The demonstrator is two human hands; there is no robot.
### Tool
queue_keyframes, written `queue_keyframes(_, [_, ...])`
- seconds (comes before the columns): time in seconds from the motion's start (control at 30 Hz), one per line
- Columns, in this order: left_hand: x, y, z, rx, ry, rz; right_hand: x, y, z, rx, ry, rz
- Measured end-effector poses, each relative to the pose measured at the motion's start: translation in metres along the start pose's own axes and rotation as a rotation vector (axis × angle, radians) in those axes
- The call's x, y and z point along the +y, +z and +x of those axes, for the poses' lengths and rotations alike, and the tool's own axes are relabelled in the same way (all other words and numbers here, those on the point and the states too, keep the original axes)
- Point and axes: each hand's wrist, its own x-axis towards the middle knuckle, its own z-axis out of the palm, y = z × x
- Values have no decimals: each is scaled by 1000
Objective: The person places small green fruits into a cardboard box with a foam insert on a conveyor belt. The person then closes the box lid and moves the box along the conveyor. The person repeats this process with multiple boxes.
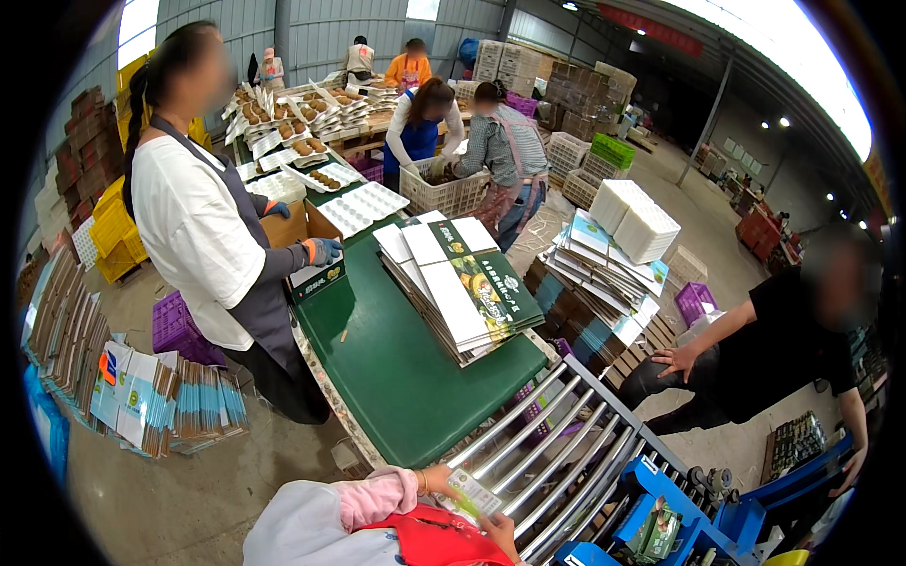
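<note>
At the bottom of the head view, my left hand (437,481), below a pink cuff, grips one end of a stack of printed cards or labels (474,493) in clear wrapping. My right hand (501,534) holds the lower right end of the same stack. Both hands are close to my red apron (432,538), beside the metal roller conveyor (545,453). Beyond them runs a green belt (417,403), on which lies a pile of flattened printed cartons (467,283).
Left of the belt, a co-worker (205,233) with gloved hands holds a carton (318,276). Fruit trays (364,205) stand farther back. A person in black (771,354) leans at right, near a blue taping machine (658,488). Stacked cartons (587,297) flank the belt.
</note>
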Motion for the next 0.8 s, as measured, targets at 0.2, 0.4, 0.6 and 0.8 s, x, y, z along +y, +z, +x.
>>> queue_keyframes(0.2, [-36, -5, 16, 35, 31, 145, -4, 3, -2, -12, 2, 31])
queue_keyframes(0.4, [-38, -6, 15, 50, 31, 156, -2, 3, 0, -15, 7, 20])
queue_keyframes(0.6, [-10, -4, 4, 54, -59, 196, 0, 1, 0, -16, -5, 25])
queue_keyframes(0.8, [-1, -1, -2, 30, -43, 72, -7, 2, -3, -15, 13, 7])
